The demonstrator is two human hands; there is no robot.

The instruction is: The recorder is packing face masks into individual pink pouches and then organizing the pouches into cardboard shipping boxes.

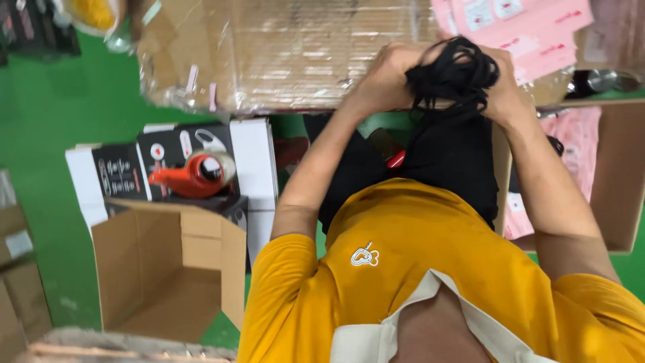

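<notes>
The bundle of black cords (451,75) sat bunched between both hands, held up against the edge of the wrapped cardboard counter (282,54), approx. at chest height of the person in the yellow shirt (416,269). The bundle looked tangled and looped, matte black, thin strands, with black fabric (451,158) hanging below it; whether fabric and cords were one piece could not be told.

Progress, judged from layout: the bundle was in hand and not yet set down or packed. The open brown box (168,269) at lower left showed nothing inside as far as visible, so packing seemed not started or at an early stage.

Left hand (386,77): fingers curled shut on the left side of the bundle. Right hand (505,91): fingers closed on the right side, partly hidden by the strands.

Surroundings: orange tape dispenser (195,175) rested on black-and-white product boxes (181,161) near the open box. Pink printed cartons (531,30) lay at top right. Green floor (47,134) underneath.
</notes>
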